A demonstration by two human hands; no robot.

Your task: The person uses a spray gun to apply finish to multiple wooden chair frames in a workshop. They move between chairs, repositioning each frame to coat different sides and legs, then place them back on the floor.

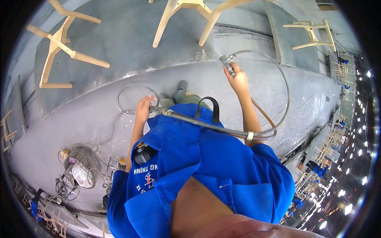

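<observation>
My right hand (239,80) is raised in front of me, closed around the grip of a metal spray gun (226,64). The gun's head points away from me, toward the chair frames, with a faint haze at its tip. From the gun a thin hose (286,85) loops to the right and back past my right forearm. My left hand (143,108) is closed on a dark hose bundle (190,119) that crosses my body, wrapped with pale tape. Beyond the left hand the hose curls in a loop. Nearest the gun is a pale wooden chair frame (208,16).
Another wooden frame (59,43) rests on a grey panel (119,55) at far left; a third frame (313,33) is at far right. A wire basket (82,164) with tangled cords sits on the floor at lower left. More frames and several people line the right side.
</observation>
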